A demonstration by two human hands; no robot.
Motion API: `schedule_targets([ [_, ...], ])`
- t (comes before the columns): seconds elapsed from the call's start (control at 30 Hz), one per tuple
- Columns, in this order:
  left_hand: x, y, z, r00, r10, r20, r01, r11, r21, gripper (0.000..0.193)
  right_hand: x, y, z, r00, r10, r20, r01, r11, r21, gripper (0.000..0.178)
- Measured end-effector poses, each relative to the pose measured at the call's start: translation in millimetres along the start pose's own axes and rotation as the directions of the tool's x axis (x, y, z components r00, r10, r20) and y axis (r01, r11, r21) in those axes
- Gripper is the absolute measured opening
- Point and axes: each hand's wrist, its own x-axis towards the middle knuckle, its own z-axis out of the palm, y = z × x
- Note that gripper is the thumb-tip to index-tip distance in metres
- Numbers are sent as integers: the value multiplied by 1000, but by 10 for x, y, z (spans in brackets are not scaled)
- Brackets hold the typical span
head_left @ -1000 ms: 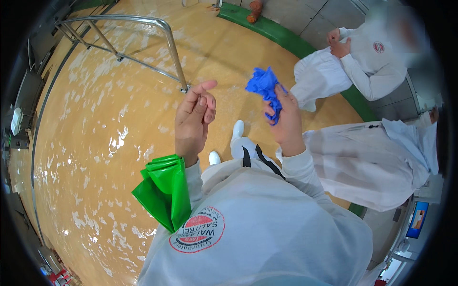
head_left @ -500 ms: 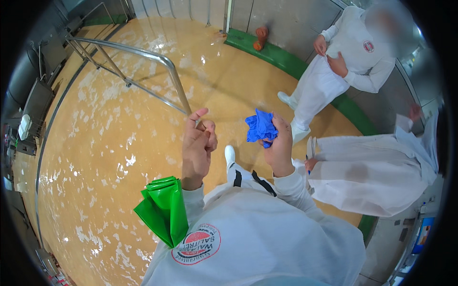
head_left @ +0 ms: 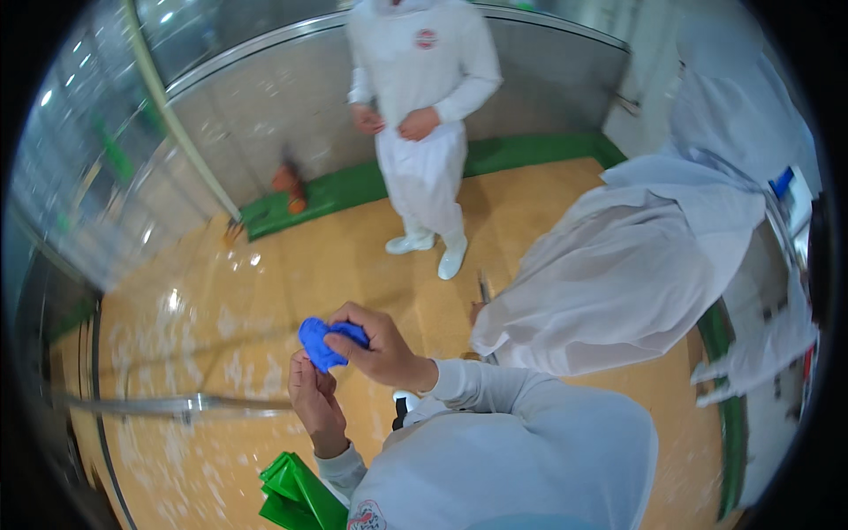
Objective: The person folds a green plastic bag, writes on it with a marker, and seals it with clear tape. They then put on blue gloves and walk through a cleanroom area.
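My right hand [head_left: 382, 349] is shut on a crumpled blue glove [head_left: 320, 341], held in front of my chest. My left hand [head_left: 314, 405] comes up from below, fingers together, and its fingertips press into the glove's underside, where they are partly hidden. Both of my sleeves are white. A folded green plastic item [head_left: 296, 496] is tucked under my left arm at the bottom edge.
A person in white [head_left: 424, 115] stands at the back with hands clasped. Another person in white [head_left: 618, 274] bends over close on my right. A metal rail [head_left: 177, 406] runs at the left above the wet orange floor [head_left: 265, 283]. A green kerb [head_left: 530, 150] lines the steel wall.
The view has swung up toward the wall. My right hand has brought the blue glove across to my left hand, which was open and apart before; the two hands now meet at the glove.
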Motion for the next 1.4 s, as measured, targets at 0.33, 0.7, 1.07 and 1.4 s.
schedule_targets([
  [0.33, 1197, -110, 165, 884, -183, 429, 278, 946, -169, 32, 537, 243, 132, 953, -115, -280, 49, 972, -231, 13],
  [0.7, 2316, 236, -281, 677, -327, 659, 524, 843, -121, 43, 1239, 475, 746, 829, -71, -555, 82, 997, -5, 16],
  [1.07, 2563, 785, -875, 697, -341, 631, 411, 911, 39, 42, 1624, 667, 1377, 848, -27, -530, -46, 991, -125, 13],
  [1.4, 2559, 977, -869, 965, -202, 168, 239, 939, -246, 9, 1704, 589, 1280, 866, 25, -499, -51, 998, -38, 17],
])
